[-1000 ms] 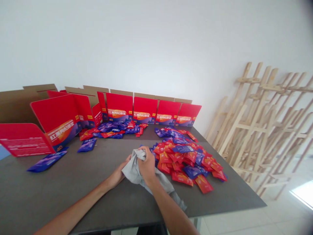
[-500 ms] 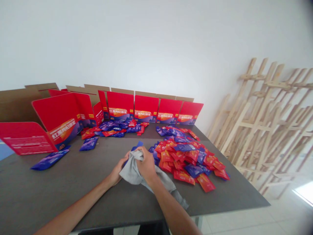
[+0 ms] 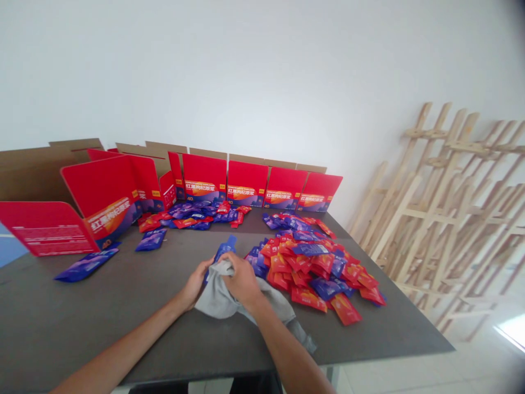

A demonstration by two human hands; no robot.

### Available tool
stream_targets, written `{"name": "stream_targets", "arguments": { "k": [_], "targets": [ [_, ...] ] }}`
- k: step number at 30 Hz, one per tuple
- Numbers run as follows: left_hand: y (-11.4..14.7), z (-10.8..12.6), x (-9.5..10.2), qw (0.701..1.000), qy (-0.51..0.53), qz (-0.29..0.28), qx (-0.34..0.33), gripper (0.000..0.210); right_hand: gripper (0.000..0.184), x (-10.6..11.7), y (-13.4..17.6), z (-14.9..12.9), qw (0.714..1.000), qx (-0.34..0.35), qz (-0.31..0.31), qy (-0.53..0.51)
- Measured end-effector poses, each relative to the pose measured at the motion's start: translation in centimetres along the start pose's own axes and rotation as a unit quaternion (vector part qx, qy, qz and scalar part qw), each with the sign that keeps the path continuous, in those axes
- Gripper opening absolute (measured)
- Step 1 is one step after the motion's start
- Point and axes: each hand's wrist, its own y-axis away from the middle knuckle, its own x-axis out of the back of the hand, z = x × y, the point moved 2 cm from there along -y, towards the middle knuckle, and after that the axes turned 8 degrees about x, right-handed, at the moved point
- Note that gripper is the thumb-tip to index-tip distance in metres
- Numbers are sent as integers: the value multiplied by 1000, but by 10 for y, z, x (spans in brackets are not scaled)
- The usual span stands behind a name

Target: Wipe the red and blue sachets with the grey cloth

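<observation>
Blue glossy foil pouch (image 3: 225,249) between front and back edges of dark grey table (image 3: 135,284), long axis toward back; left hand (image 3: 196,283) clamped on it, right hand (image 3: 243,278) clutching grey fabric cloth (image 3: 217,295) against it.

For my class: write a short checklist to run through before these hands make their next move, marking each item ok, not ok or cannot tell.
1. Left hand grips the blue pouch: ok, at its left edge.
2. Right hand has the grey cloth: ok, bunched in the fingers.
3. Whole pouch in sight: not ok, the cloth and right hand cover its lower part.
4. Pouch surface beneath the cloth is dry and clean: cannot tell, it is hidden.
5. Pile on the right sorted by colour: not ok, red and blue pouches lie mixed.
6. Front left box stands open: ok, its brown inside shows.
</observation>
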Motion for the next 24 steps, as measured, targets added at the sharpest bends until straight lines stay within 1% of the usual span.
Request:
{"name": "stream_targets", "arguments": {
  "k": [2,3,4,7,9,11,13,15,18,20,21,22,24],
  "targets": [
    [1,-2,-1,1000,-16,-7,20,25,32,3,-2,4,998,-23,58,-4],
    [2,-1,-2,999,-18,-18,21,27,31,4,-2,5,997,-27,71,-7],
    [3,-1,-3,999,-16,-31,17,30,31,4,-2,5,997,-24,70,-10],
    [3,4,-2,998,-4,-61,-10,42,32,1,-1,0,1000,13,19,-16],
    [-1,9,1,997,10,-59,-41,50,33,0,0,-4,999,33,5,-16],
    [-7,14,7,996,26,-39,-72,54,34,0,0,-7,999,43,20,-21],
    [-13,19,14,995,31,-20,-96,51,34,3,0,-9,997,53,35,-34],
    [-18,23,18,994,23,-17,-110,43,35,5,1,-12,996,70,25,-47],
    [-17,26,18,993,11,-23,-114,31,38,2,2,-16,993,89,-48,-52],
    [-13,26,15,994,13,-19,-107,25,39,-1,3,-15,992,78,-93,-35],
    [-11,25,12,995,14,-21,-97,23,39,-3,3,-14,993,64,-100,-21],
    [-8,23,9,996,15,-30,-79,22,38,-4,3,-12,994,47,-94,-8],
    [-3,17,4,998,14,-62,-21,20,38,-3,2,-8,999,13,-50,8]
  ]
}}
